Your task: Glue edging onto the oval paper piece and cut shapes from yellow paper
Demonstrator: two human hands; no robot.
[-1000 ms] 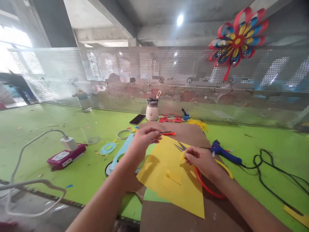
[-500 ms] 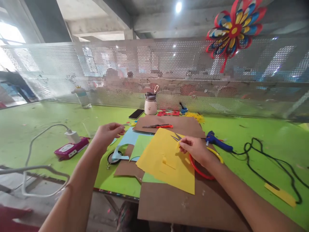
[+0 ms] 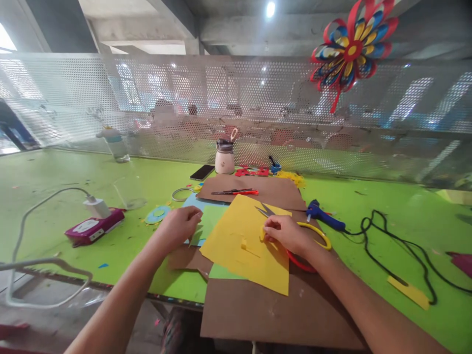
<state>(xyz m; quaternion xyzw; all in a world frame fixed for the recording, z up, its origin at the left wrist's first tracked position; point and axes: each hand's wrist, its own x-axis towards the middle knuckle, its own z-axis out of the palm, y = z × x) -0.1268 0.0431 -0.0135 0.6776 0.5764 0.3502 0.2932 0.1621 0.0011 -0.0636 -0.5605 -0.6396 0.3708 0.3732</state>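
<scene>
My right hand (image 3: pixel 289 232) pinches a small yellow paper piece (image 3: pixel 262 234) over the large yellow paper sheet (image 3: pixel 236 250). Partly beneath that hand lie scissors (image 3: pixel 311 231) with red and yellow handles, blades pointing to the back left. My left hand (image 3: pixel 180 226) has its fingertips closed together above the green paper (image 3: pixel 213 219) and light blue paper (image 3: pixel 191 200); whether anything is between them is hidden. A tiny folded yellow bit (image 3: pixel 244 243) rests on the yellow sheet. Brown cardboard (image 3: pixel 254 309) lies under the papers.
A utility knife (image 3: pixel 245 192) lies on another cardboard piece. To the right is a blue glue gun (image 3: pixel 326 216) with a looping black cord. At left are a blue paper ring (image 3: pixel 158 214) and a purple power strip (image 3: pixel 95 227). A bottle (image 3: pixel 224 160) and phone (image 3: pixel 202 172) stand behind.
My left hand has moved right and down toward the papers, uncovering the blue paper ring. My right hand stays near the scissors with the yellow piece. The view has shifted slightly.
</scene>
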